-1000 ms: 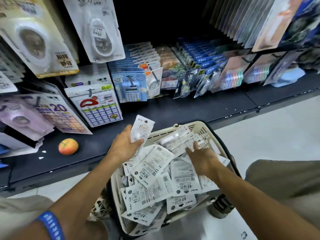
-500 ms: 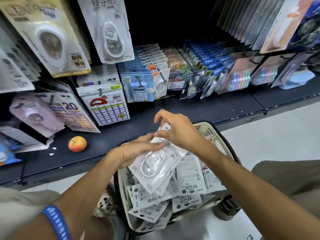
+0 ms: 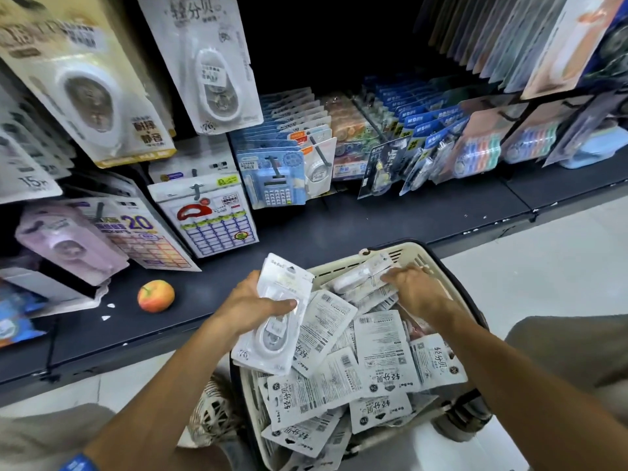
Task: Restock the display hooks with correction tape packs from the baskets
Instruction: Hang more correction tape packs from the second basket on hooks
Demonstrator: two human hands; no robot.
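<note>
Left hand [image 3: 249, 309] gripping correction tape packs [image 3: 272, 321] over the basket [image 3: 413, 254]; right hand [image 3: 413, 290] apparently pinching another pack [image 3: 360, 277] inside.

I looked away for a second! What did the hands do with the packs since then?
The right hand left the stack, went back into the basket and grips a new pack. The left hand kept the held packs, gaining one. The apple stayed on the shelf.

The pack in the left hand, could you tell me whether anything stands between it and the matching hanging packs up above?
Nothing visible does: the pack, held by the left hand, has open space up to the matching hanging packs.
</note>
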